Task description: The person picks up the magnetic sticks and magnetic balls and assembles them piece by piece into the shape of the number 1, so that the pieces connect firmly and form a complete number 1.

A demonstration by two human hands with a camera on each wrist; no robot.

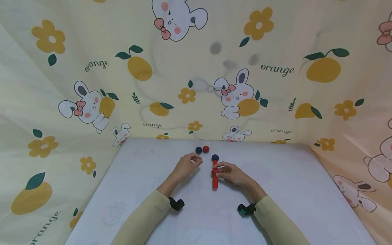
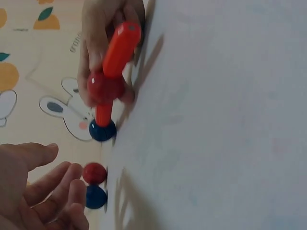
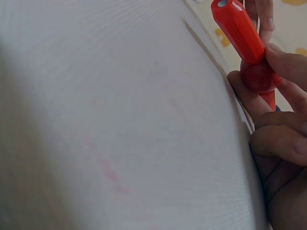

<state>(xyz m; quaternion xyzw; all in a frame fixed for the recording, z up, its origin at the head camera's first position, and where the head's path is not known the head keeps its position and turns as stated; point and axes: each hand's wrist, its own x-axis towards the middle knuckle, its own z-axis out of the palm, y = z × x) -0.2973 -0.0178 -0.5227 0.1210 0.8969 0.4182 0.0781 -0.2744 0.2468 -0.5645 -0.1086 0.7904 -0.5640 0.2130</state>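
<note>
In the head view my right hand (image 1: pixel 233 174) pinches a red ball (image 1: pixel 215 172) between thumb and fingers. The ball joins two red rods in a line: one rod (image 1: pixel 215 184) points toward me, and the other runs to a dark blue ball (image 1: pixel 215 157) at the far end. In the right wrist view the near rod (image 3: pixel 239 32) has a hole in its end. My left hand (image 1: pixel 187 166) is left of the joined piece with loosely bent fingers and nothing in them. It is nearest to a loose dark blue ball (image 1: pixel 198 150) and a loose red ball (image 1: pixel 206 149).
The white tabletop (image 1: pixel 147 204) ends at a cloth backdrop (image 1: pixel 190 112) printed with rabbits and oranges. The cloth also rises along both sides. A dark camera mount (image 1: pixel 177 203) is on the left wrist, and another (image 1: pixel 246 209) is on the right.
</note>
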